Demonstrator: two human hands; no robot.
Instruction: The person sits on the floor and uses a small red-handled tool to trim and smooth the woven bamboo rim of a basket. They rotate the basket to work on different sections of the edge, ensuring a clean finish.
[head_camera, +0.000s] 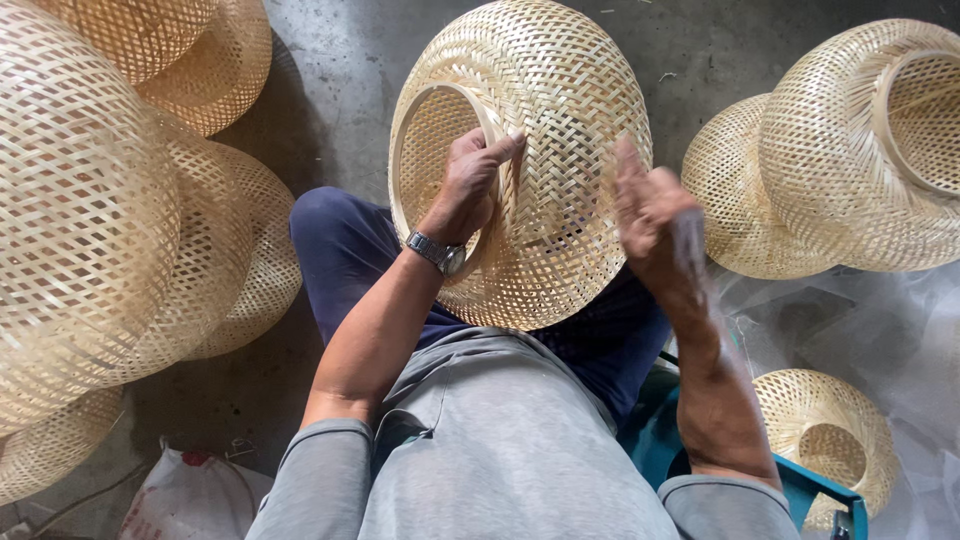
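One woven bamboo shade (540, 150) rests on the lap, opening turned left. Left hand (472, 180) grips its ring rim (497, 135), fingers curled over the edge. Right hand (655, 215) blurred beside the weave, half open; can't tell what it holds. Weave looks complete; rim work seems underway. Finished shades piled left (100, 200) and right (860, 140) on the concrete floor (330, 90).

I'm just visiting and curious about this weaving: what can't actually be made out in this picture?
- Right hand: motion-blurred in the head view, so its fingers and anything between them are unclear.
- Left hand: fingertips curl over the rim of the woven basket, which hides them.
- Basket's inside: mostly turned away.
- Stacked baskets: cut off by the left edge.
- Blue seat: mostly covered by the person's body.
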